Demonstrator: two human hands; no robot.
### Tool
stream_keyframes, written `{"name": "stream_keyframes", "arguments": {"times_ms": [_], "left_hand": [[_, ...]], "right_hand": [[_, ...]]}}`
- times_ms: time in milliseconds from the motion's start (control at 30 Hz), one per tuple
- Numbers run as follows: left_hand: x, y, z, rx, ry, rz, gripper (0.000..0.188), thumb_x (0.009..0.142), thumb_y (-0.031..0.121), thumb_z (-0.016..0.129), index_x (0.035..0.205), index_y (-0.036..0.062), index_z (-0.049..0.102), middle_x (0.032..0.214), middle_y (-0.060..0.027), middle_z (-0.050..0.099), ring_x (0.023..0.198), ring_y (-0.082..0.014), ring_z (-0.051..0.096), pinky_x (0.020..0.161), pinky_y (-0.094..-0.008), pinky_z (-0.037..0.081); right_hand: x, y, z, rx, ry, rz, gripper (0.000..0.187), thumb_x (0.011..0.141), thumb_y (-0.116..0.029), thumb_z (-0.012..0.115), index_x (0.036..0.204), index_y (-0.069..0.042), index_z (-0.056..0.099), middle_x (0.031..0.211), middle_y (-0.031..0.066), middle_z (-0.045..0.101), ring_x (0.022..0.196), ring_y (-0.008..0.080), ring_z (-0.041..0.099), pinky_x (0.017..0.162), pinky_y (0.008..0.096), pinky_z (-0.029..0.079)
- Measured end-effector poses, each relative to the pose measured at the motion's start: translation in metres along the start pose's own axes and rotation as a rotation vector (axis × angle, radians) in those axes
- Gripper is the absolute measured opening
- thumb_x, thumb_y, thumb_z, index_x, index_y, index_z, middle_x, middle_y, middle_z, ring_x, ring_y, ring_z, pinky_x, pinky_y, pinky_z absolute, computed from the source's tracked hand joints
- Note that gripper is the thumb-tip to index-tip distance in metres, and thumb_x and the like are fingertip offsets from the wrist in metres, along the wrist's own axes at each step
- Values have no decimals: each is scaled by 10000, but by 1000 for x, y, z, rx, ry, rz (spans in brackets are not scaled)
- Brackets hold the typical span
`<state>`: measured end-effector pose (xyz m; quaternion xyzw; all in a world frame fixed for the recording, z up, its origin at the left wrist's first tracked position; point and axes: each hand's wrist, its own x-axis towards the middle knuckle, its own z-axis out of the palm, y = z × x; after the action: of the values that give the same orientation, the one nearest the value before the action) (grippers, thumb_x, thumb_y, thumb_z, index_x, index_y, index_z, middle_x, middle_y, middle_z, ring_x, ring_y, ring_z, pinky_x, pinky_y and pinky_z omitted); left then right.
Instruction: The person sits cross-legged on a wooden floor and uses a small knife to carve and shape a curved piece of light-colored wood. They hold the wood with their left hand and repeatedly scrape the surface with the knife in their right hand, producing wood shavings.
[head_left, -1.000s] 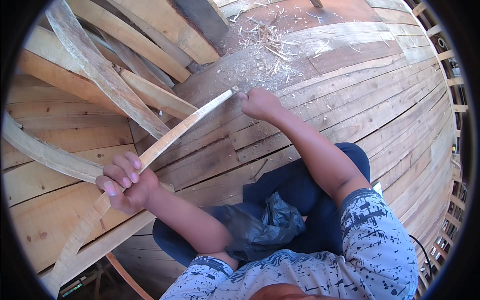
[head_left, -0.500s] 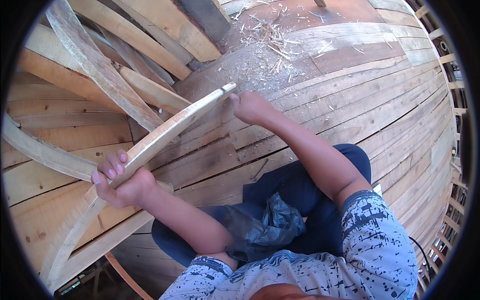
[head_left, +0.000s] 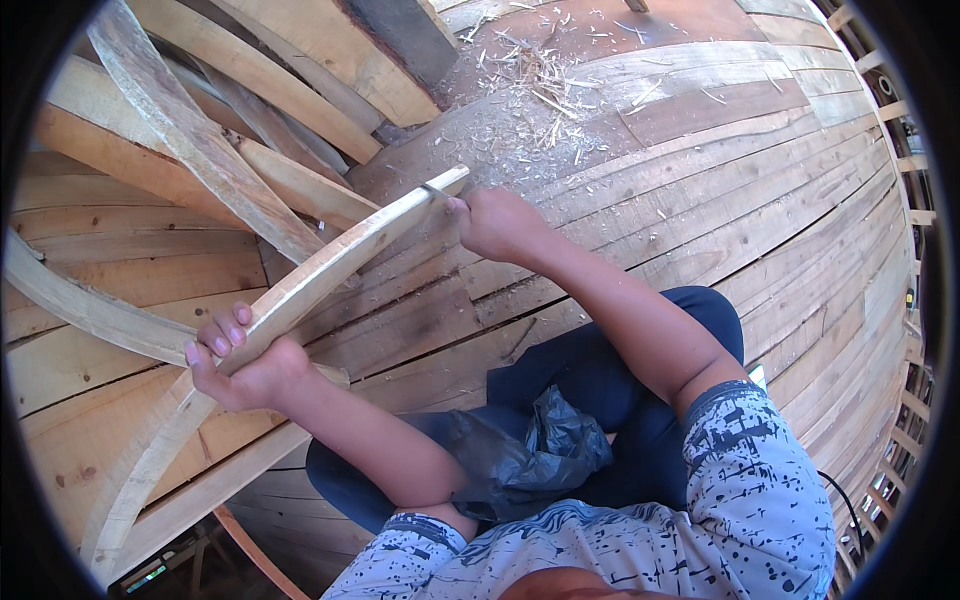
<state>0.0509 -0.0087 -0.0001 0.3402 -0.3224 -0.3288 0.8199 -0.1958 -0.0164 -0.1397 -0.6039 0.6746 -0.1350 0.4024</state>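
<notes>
A long, curved piece of wood (head_left: 335, 262) slants up from lower left toward the middle, its narrow pale edge facing up. My left hand (head_left: 245, 368) is closed around its lower part, with the fingers over the far side and the thumb on the near side. At the upper end my right hand (head_left: 500, 226) is closed in a fist beside the wood. A thin dark strip (head_left: 428, 188) lies across the wood's edge there and runs to my right fingers. Its kind does not show, and most of it is hidden by the fist.
Several curved timbers (head_left: 180, 130) lean and cross at the left. Wood shavings (head_left: 545, 95) are scattered over the plank floor (head_left: 700, 220) ahead. A crumpled dark plastic bag (head_left: 560, 440) rests on my lap. At the far right stands a row of wooden slats (head_left: 910, 165).
My right hand has moved slightly left and down, and the dark strip has shifted with it along the wood, away from the tip. My left hand keeps its grip.
</notes>
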Motion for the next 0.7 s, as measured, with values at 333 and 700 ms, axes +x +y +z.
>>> {"name": "stream_keyframes", "arguments": {"times_ms": [333, 700], "left_hand": [[-3, 0, 7, 10, 12, -1, 281, 852, 256, 662, 706, 169, 438, 657, 48, 404, 646, -114, 454, 707, -328, 408], [1, 0, -5, -62, -146, 7, 308, 880, 284, 629, 644, 191, 454, 623, 55, 446, 574, -95, 449, 658, -317, 401]], "right_hand": [[34, 40, 2, 31, -10, 187, 532, 1040, -377, 377, 1053, 54, 689, 1048, 301, 681, 1034, 468, 649, 933, 542, 497], [22, 38, -5, -60, 42, 245, 326, 911, -200, 523, 1037, 30, 715, 1078, 260, 700, 1057, 409, 671, 915, 469, 533]]}}
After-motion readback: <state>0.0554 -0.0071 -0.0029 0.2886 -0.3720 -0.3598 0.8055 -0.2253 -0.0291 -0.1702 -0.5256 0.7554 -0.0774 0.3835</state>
